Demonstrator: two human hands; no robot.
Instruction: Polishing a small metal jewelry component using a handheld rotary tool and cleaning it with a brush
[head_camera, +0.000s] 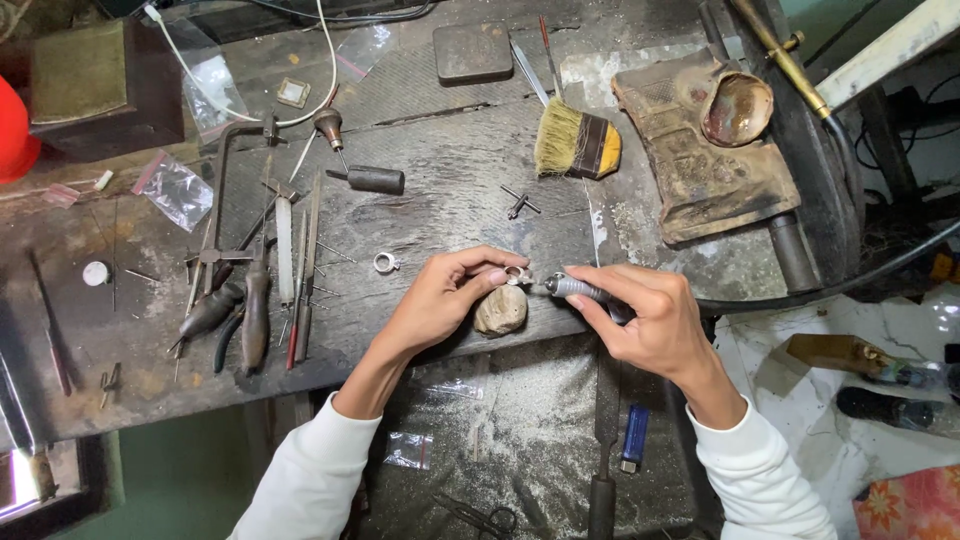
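Left hand (440, 295) pinches a small silver ring (515, 274) between thumb and fingertips; right hand (650, 315) closes around a ribbed metal rotary handpiece (578, 289), its tip at the ring's 3 o'clock. Below, a rounded tan lump (500, 310) on the scarred dark worktop (450, 200). Bristle brush (577, 142) at 12 o'clock; clear plastic bags (175, 188) at 10 o'clock.

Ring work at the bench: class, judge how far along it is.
Done: cannot tell from here. In hand: the left hand pinches a ring while the right hand holds a rotary tool handpiece to it. Left: a second ring lies untouched on the bench.
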